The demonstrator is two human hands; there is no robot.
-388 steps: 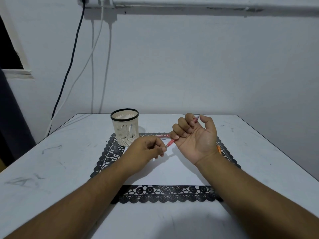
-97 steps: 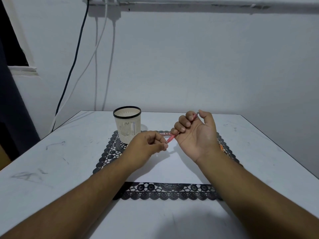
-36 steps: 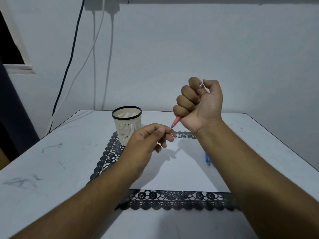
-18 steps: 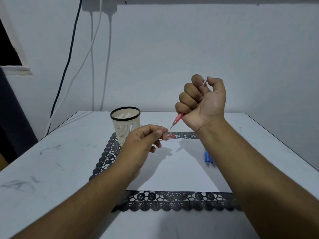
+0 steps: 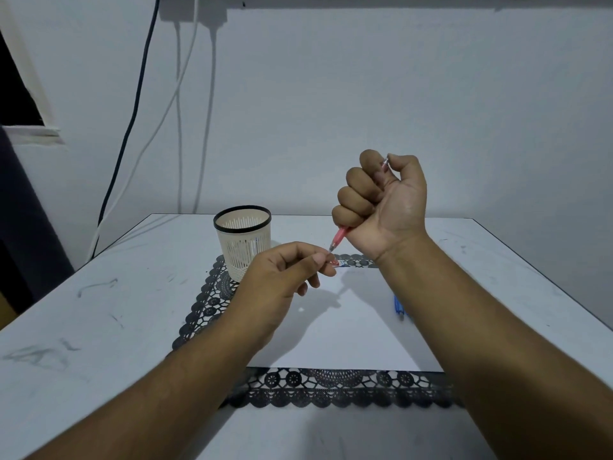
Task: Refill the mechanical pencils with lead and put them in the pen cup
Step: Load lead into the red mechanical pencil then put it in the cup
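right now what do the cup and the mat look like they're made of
Cup: likely plastic, matte cream with a black rim; its thin moulded slats show light through. Mat: black lace-like border with cut-out rosettes, probably vinyl or plastic, though fabric is possible.

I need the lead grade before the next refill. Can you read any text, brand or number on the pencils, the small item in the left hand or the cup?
No text can be read in this view.
Small item pinched by the left hand: a red and blue printed patch, too small and blurred to read.
Red pencil in the right hand: no marking legible.
Blue pencil: none legible.
Pen cup: no label visible.
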